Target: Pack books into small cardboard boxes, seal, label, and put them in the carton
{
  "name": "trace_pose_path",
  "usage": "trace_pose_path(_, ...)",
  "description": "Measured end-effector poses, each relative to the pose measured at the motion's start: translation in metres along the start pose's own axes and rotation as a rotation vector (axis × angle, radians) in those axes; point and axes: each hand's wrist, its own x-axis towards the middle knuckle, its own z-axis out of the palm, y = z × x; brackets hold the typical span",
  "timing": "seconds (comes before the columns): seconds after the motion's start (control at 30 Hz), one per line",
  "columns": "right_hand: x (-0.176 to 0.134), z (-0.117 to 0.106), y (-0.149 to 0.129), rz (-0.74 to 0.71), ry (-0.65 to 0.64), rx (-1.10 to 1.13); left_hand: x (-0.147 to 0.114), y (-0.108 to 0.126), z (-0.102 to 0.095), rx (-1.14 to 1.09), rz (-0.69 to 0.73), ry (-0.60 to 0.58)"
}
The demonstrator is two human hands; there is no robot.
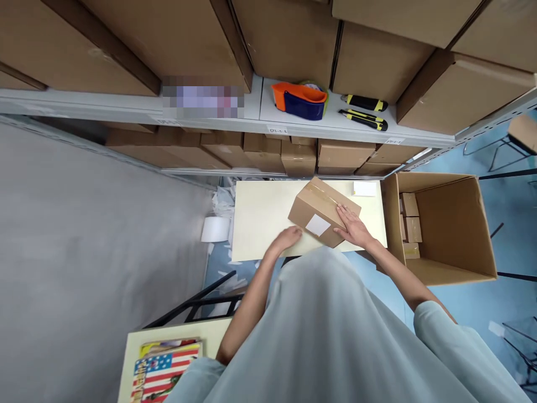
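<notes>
Cardboard box point(312, 208) under our right hand point(353, 226), at the centre of the frame.

We see smooth brown board, a strip of glossy tape point(321, 194) and a flat white label point(318, 225), the box lying askew on the pale, matte worktop point(260, 215). Our right hand rests over its right end, fingers stretched out, thumb apart, the forearm point(400, 274) slanting in from lower right. Our left hand point(288, 238) curls near its lower left edge; we cannot tell whether it grips anything. Centre right, a deep open carton point(455, 224) holds smaller boxes point(413, 229).
</notes>
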Motion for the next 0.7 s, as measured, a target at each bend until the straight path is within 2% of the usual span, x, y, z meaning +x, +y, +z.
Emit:
trace_pose_path(0.1,-0.009,0.010,-0.016,0.019,0.003,-0.054,0.008,-0.006,-0.046,0.069,-0.019,0.179)
trace_pose_path(0.17,-0.013,0.015,-0.023,0.022,0.006,-0.072,0.018,-0.001,-0.061,0.080,0.054,0.249)
trace_pose_path(0.2,-0.015,0.016,-0.026,0.018,0.010,-0.075,0.024,0.004,-0.063,0.079,0.097,0.235)
trace_pose_path(0.27,-0.018,0.020,-0.032,0.006,0.014,-0.074,0.034,0.017,-0.060,0.086,0.152,0.133)
trace_pose_path(0.33,-0.023,0.023,-0.036,-0.002,0.004,-0.073,0.039,0.026,-0.049,0.120,0.150,0.047)
trace_pose_path(0.4,-0.028,0.027,-0.039,0.023,0.003,-0.063,0.040,0.027,-0.038,0.162,0.115,0.019)
trace_pose_path(0.47,-0.035,0.033,-0.040,0.152,0.097,-0.026,0.038,0.021,-0.030,0.183,0.067,0.033)
trace_pose_path(0.57,-0.042,0.046,-0.040,0.530,0.345,0.111,0.035,0.006,-0.024,0.140,0.016,0.040)
trace_pose_path(0.63,-0.042,0.056,-0.042,0.722,0.358,0.239,0.033,0.001,-0.022,0.082,0.014,0.046)
trace_pose_path(0.7,-0.038,0.064,-0.047,0.815,0.278,0.328,0.030,0.004,-0.019,0.038,0.029,0.075)
